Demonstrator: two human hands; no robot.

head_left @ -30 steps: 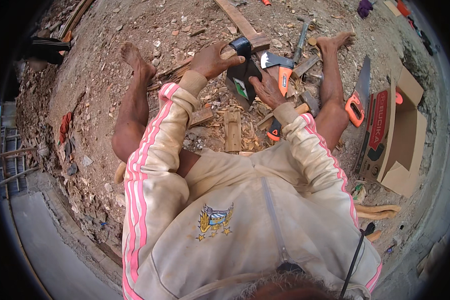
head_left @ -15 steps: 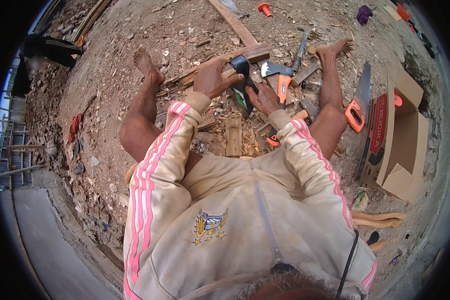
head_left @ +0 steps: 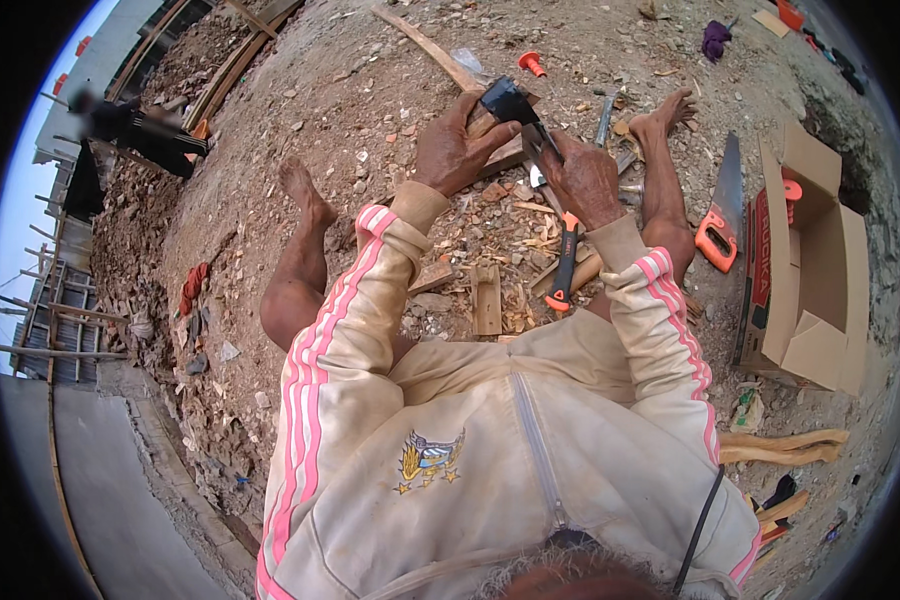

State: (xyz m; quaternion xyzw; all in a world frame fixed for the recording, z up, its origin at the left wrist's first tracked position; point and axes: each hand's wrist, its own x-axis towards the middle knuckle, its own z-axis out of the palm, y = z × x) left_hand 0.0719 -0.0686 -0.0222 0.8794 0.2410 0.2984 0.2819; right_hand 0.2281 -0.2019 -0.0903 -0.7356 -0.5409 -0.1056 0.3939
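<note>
My left hand (head_left: 457, 150) is closed around a short wooden handle, just beside a black metal tool head (head_left: 508, 100) that looks like an adze head. My right hand (head_left: 582, 180) grips the head's dark blade; its fingertips are partly hidden. Under my right wrist lies an axe with a black and orange handle (head_left: 566, 265), its head mostly covered by my hand. A hammer (head_left: 605, 118) rests beyond my right hand. Between my legs sits a wooden block (head_left: 486, 300) among wood chips.
To the right are a handsaw (head_left: 718, 225) with an orange handle and an open cardboard box (head_left: 810, 345). A long plank (head_left: 425, 45) and an orange-red flanged piece (head_left: 532, 64) lie ahead. Far left, a person in dark clothing (head_left: 140, 135) is near stacked timber.
Both hands have risen farther from my body with the tool head, which has turned so its blade slants toward my right hand. The axe handle is more exposed.
</note>
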